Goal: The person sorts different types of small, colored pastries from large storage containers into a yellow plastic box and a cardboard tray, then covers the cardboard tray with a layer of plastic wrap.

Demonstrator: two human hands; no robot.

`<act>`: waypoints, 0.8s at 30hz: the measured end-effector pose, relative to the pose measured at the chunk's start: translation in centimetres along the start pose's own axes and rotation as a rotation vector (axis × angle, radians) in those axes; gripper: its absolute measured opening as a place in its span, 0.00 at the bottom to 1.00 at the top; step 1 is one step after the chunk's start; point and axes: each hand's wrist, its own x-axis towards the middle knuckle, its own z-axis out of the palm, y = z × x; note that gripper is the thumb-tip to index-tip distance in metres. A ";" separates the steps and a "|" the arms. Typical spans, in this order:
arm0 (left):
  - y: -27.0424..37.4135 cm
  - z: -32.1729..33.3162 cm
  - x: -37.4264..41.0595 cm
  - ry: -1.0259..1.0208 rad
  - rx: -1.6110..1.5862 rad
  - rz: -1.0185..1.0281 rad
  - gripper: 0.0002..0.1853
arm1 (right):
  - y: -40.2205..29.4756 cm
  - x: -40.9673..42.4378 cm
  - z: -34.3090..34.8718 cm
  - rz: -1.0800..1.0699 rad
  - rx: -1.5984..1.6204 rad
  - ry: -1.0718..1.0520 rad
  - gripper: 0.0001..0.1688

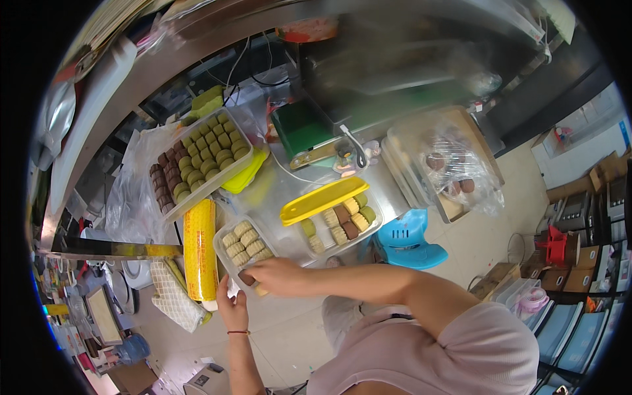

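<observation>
A small clear plastic container (220,243) with rows of cream-coloured ridged pastries (243,246) lies at the near edge of the steel table. My right hand (279,277) reaches over its near end, fingertips at a brown pastry (246,277); the hand hides whether they grip it. Part of a pale yellow piece (260,290) shows beneath that hand. My left hand (232,308) is beside the container's near left corner, fingers apart and holding nothing. To the right, a second container (379,217) holds green, brown and cream pastries, with a yellow lid (323,200) lying across it.
A large clear box (217,185) of green and brown pastries stands at the back left. A yellow roll (200,252) bearing writing lies left of the small container. A plastic-covered tray (452,217) and stacked clear containers (402,168) sit at the right, near a blue plastic chair (407,242).
</observation>
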 end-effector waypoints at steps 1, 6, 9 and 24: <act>1.1 0.6 -0.3 0.029 0.055 0.016 0.24 | 0.6 -2.4 -2.1 0.072 0.028 0.012 0.20; 6.5 6.0 -1.4 -0.328 -0.059 0.057 0.14 | 7.7 -10.0 -7.9 0.058 -0.458 0.240 0.26; 9.8 10.3 -0.9 -0.553 -0.035 0.072 0.16 | 10.5 -10.6 -8.6 0.116 -0.505 0.230 0.37; 9.3 16.0 1.0 -0.240 0.218 0.148 0.26 | 11.4 -9.0 -10.0 0.363 -0.533 -0.200 0.56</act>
